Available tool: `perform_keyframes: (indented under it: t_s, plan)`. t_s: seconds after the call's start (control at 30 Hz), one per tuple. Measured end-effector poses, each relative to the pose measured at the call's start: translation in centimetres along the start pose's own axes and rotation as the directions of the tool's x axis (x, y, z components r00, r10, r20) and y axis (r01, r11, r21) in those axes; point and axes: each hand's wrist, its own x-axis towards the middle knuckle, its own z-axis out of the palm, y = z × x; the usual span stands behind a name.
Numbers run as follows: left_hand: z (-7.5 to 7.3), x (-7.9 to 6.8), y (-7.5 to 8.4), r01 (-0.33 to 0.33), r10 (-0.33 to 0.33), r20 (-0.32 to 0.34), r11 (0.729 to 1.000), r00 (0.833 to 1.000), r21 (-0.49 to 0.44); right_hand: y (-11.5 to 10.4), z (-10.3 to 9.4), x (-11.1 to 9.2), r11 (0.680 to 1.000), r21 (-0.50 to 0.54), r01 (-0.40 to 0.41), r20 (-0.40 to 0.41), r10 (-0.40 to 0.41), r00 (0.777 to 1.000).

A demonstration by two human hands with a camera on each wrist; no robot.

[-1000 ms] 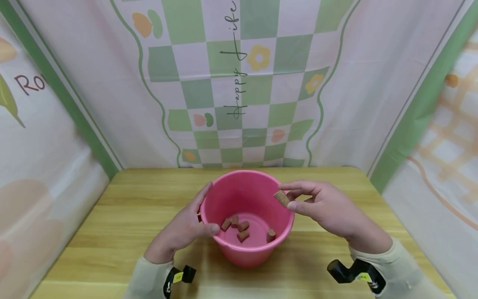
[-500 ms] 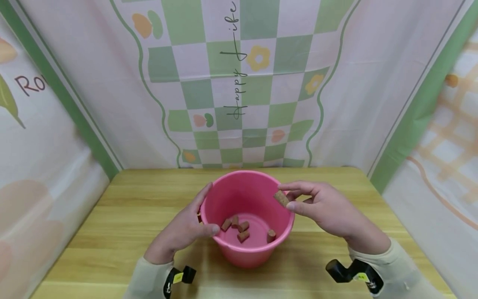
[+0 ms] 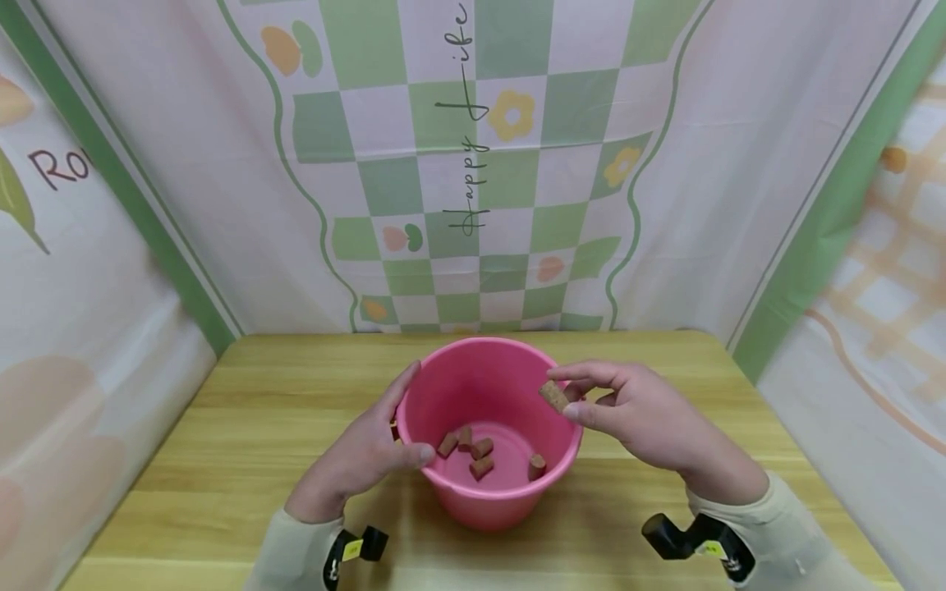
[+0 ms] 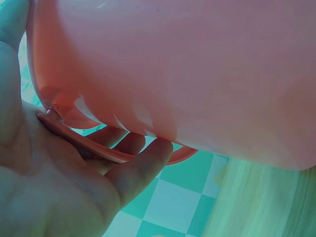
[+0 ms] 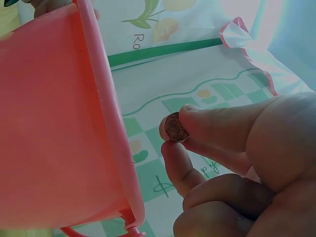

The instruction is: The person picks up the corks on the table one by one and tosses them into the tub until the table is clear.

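Observation:
A pink bucket [image 3: 493, 510] stands on the wooden table, with several brown corks [image 3: 481, 468] lying on its floor. My left hand [image 3: 365, 455] grips its left side, thumb over the rim and the other fingers along the outside. In the left wrist view, the bucket's handle [image 4: 94, 146] hangs against that palm. Thumb and fingers of my right hand [image 3: 646, 414] pinch a cork [image 3: 553, 396] above the right part of the rim. The right wrist view shows one round end of the held cork [image 5: 176, 127], just beyond the bucket's rim.
The wooden table [image 3: 296, 382] reaches back to a patterned cloth [image 3: 458, 189] that hangs behind it. Further cloth walls [image 3: 96, 345] close off both sides. A dark camera [image 3: 698, 538] is strapped to each wrist.
My right hand has shifted slightly left with the pinched cork, a little further over the bucket's opening. The left hand, the bucket and the corks inside it have not moved.

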Motion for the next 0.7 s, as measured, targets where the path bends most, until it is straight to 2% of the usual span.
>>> perform_keyframes:
  t_s: [0.23,0.53,0.7]
  plan:
    - [-0.02,0.04,-0.05,-0.017,0.017,0.009,1.000,1.000,0.005,-0.01,0.02,-0.01,1.000,0.006,0.001,0.008,-0.002,1.000]
    - [0.04,0.08,-0.02,-0.031,0.031,0.016,1.000,0.999,-0.001,0.02,-0.04,-0.06,0.998,0.065,0.006,0.068,-0.011,0.998]
    - [0.01,0.09,-0.12,-0.031,0.031,0.014,1.000,0.999,0.000,0.16,-0.14,-0.11,0.998,0.060,0.018,0.062,-0.021,0.998]
